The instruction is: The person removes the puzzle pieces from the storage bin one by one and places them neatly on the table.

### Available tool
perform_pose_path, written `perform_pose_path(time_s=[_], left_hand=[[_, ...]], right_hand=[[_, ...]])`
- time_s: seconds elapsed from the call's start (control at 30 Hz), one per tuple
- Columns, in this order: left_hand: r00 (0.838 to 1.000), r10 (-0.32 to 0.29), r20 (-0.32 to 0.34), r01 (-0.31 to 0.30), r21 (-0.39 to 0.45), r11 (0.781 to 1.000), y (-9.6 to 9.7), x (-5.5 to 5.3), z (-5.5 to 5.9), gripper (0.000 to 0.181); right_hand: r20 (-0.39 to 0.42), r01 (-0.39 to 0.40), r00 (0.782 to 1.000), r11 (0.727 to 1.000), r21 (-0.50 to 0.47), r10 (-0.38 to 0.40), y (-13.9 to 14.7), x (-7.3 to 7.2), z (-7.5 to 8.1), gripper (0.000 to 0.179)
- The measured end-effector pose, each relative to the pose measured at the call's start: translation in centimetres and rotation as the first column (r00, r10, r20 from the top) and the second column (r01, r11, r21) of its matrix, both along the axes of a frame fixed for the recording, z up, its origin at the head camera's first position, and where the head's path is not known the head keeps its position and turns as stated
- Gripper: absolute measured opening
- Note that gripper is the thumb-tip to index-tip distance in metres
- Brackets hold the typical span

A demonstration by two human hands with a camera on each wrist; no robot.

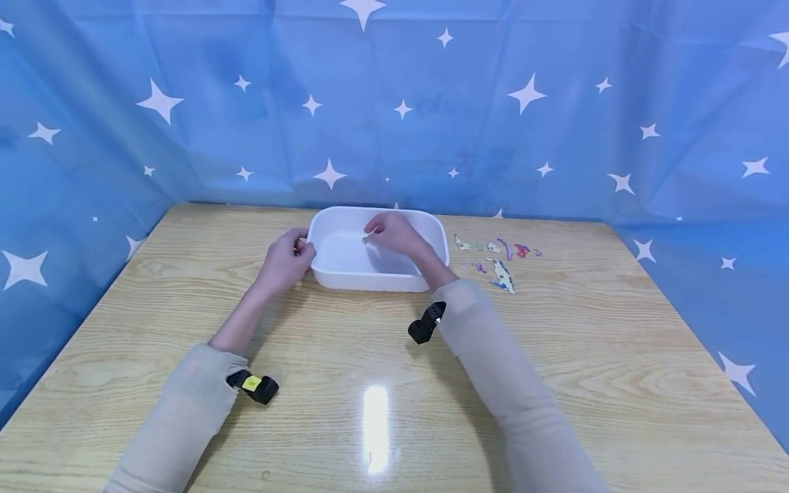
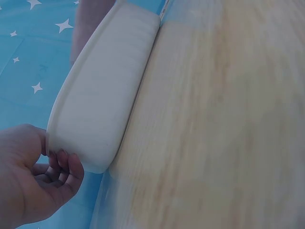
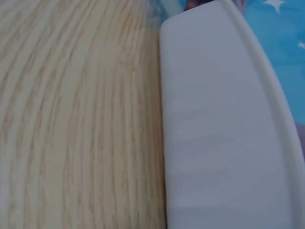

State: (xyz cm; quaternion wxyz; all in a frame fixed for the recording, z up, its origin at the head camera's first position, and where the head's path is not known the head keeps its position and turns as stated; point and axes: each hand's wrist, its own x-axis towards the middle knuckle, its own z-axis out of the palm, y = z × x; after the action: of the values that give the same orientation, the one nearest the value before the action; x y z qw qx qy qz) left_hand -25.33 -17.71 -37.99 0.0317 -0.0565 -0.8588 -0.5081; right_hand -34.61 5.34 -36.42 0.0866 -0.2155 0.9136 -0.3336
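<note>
A white plastic basin (image 1: 370, 281) stands on the wooden table near its back edge. At its left end my left hand (image 1: 287, 260) holds the rim; in the left wrist view the fingers of the left hand (image 2: 40, 174) are curled against the outer wall. My right hand (image 1: 396, 233) reaches over the front rim into the basin and pinches a small pale-green piece (image 1: 366, 239) between its fingertips, above the basin floor. What the piece is cannot be made out. In the right wrist view the basin's wall (image 3: 224, 124) hides most of that hand.
Several small flat coloured pieces lie right of the basin, among them a purple strip (image 1: 508, 249), a red piece (image 1: 522, 250) and a larger cream piece with dark edging (image 1: 503, 276). A blue curtain with white stars (image 1: 425, 137) hangs behind the table.
</note>
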Motion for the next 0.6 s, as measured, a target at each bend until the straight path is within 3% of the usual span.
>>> perform_pose_path(time_s=[0.23,0.6], left_hand=[[1.0,-0.003,-0.008,0.003,-0.002,1.0,0.02,0.08,-0.02,0.043],[1.0,-0.003,-0.002,0.003,0.001,1.0,0.02,0.1,-0.01,0.044]], right_hand=[[0.033,-0.003,0.999,0.998,0.06,0.001,-0.61,-0.06,-0.19,0.029],[0.006,0.018,1.0,0.996,0.088,-0.018,-0.64,0.13,-0.74,0.013]])
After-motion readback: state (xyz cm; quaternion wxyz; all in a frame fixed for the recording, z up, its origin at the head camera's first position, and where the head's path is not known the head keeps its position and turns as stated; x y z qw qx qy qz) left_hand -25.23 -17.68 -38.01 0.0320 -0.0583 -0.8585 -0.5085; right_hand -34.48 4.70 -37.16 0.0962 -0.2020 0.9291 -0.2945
